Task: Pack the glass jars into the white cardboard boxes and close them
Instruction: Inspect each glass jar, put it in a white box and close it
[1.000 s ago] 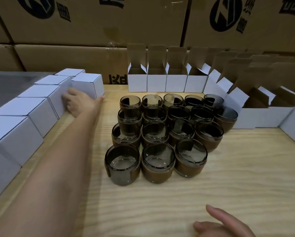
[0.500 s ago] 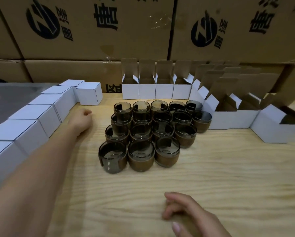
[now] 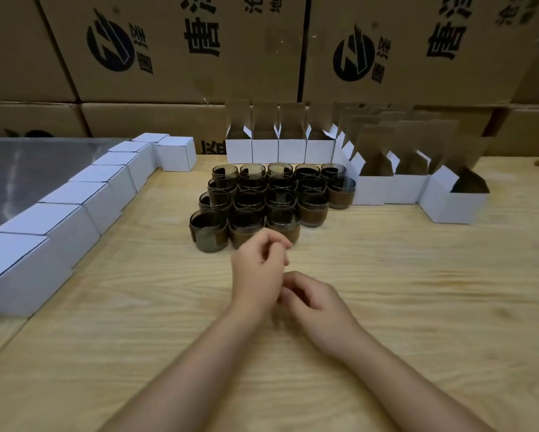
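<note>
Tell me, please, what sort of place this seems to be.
Probably a packing station in a warehouse: large printed cartons stacked behind a wooden table, dark glass jars grouped on it, and rows of small white boxes.

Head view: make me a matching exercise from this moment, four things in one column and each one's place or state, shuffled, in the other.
Things
1. closed white boxes
2. open white boxes
3. glass jars
4. left hand

Place or state
a. clustered in the middle, unpacked
b. just in front of the nearest jars, holding nothing
c. in a row on the left
d. flaps up, along the back and right

Pairs: 1-c, 2-d, 3-a, 4-b.
</note>
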Action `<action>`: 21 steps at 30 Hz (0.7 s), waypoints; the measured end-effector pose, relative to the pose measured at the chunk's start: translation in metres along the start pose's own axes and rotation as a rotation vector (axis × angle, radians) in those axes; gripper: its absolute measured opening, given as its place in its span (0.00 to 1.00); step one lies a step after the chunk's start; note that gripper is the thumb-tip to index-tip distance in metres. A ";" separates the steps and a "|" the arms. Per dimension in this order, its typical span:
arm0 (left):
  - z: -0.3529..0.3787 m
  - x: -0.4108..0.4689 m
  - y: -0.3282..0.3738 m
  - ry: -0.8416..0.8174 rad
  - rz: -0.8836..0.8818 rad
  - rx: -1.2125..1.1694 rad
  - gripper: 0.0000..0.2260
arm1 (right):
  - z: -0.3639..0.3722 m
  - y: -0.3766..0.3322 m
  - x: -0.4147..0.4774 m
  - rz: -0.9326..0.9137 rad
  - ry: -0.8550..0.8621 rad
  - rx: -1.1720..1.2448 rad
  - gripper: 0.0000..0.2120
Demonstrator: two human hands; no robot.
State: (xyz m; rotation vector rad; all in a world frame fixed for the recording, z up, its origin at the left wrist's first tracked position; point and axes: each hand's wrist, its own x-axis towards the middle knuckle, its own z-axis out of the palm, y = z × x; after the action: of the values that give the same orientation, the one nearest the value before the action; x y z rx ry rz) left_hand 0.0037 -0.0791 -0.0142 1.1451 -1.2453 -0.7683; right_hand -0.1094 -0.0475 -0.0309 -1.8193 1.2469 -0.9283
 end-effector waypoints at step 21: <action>0.020 0.004 -0.026 0.188 -0.193 0.062 0.05 | -0.002 0.002 0.081 0.127 0.214 -0.387 0.21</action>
State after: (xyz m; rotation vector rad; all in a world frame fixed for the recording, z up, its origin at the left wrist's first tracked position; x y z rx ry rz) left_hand -0.0110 -0.0952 -0.0388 1.3703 -1.0175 -0.7498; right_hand -0.0897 -0.1257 -0.0191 -1.9382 1.7542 -0.8715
